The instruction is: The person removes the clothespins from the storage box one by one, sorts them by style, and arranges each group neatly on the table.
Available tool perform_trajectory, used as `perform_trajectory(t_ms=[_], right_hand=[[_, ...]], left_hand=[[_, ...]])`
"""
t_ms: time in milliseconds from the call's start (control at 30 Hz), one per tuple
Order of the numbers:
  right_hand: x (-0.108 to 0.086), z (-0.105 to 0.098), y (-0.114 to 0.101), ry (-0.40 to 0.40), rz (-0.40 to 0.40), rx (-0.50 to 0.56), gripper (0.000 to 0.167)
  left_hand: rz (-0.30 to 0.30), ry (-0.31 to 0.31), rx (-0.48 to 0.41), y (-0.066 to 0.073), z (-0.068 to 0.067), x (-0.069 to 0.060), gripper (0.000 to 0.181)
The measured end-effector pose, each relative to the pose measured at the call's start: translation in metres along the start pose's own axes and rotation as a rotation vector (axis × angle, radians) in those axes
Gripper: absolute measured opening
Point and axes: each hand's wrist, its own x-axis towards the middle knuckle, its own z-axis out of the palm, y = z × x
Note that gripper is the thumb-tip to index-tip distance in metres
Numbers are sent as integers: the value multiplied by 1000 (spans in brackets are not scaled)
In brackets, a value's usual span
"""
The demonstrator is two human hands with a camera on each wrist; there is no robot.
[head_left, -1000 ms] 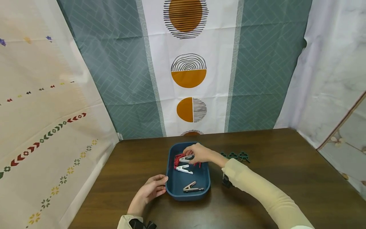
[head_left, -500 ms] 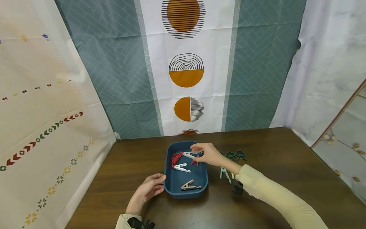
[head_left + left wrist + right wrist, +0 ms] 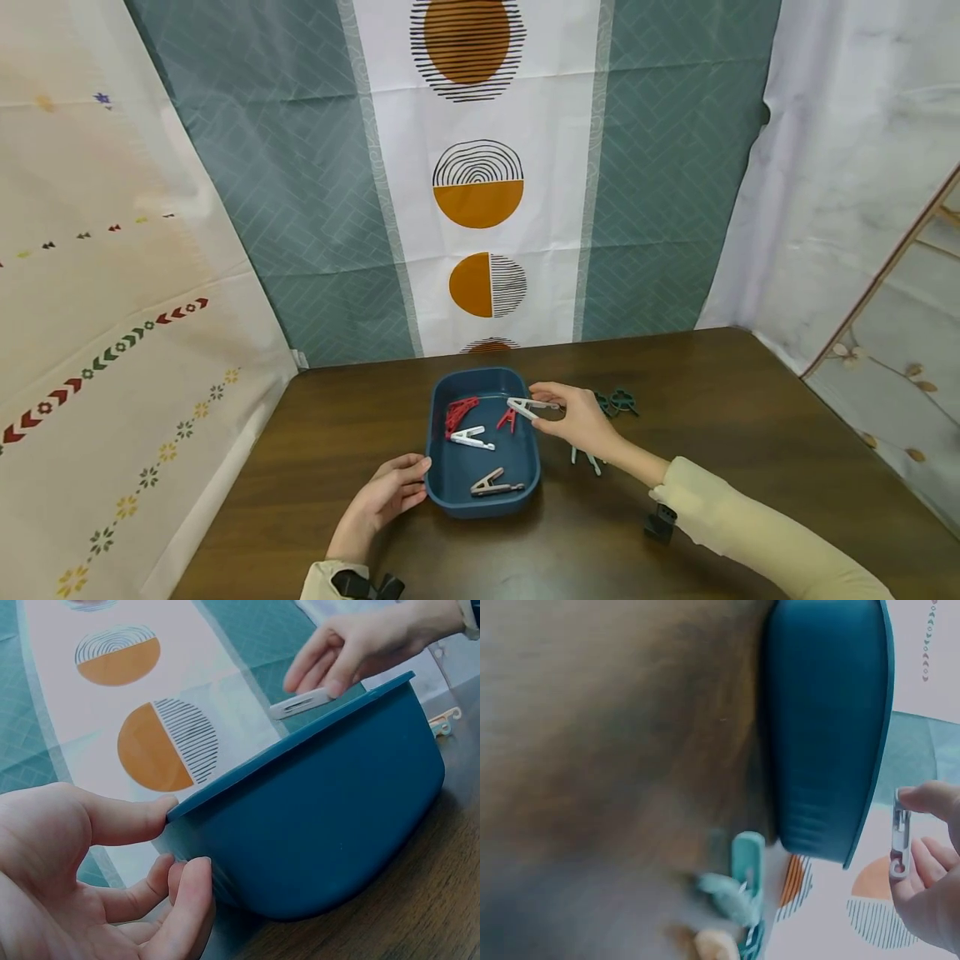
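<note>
My left hand [image 3: 386, 497] holds the near-left edge of a blue plastic bin [image 3: 456, 467]; in the left wrist view its thumb is at the rim and its curled fingers meet the outer wall. A white clothespin [image 3: 517, 406] is pinched between thumb and fingers of my right hand [image 3: 579, 422], raised at the bin's right rim. Inside the bin lie red clothespins [image 3: 459, 412] bunched at the left, a single red clothespin [image 3: 507, 419], another white clothespin [image 3: 471, 438] and a greyish clothespin [image 3: 495, 486] near the front.
To the bin's right, dark green clips [image 3: 622, 402] and a mint clothespin [image 3: 590, 461] lie on the brown table [image 3: 300, 467], partly behind my right hand and forearm. Patterned cloth [image 3: 315, 300] hangs along the table's back edge.
My right hand has lifted the white clothespin from among the red ones and carried it right, to the bin's right rim. The left hand stays at the bin. The head view has shifted slightly.
</note>
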Motion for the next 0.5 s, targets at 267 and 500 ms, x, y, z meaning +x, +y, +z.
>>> perform_trajectory(t_ms=[267,500], right_hand=[[-28,-19,15,96,21,-42,51],[-55,-35,33,179,70,-116,50]], left_hand=[[-8,-8,-1,0,-2,0,19],[-14,-17,-9,2,-2,-1,18]])
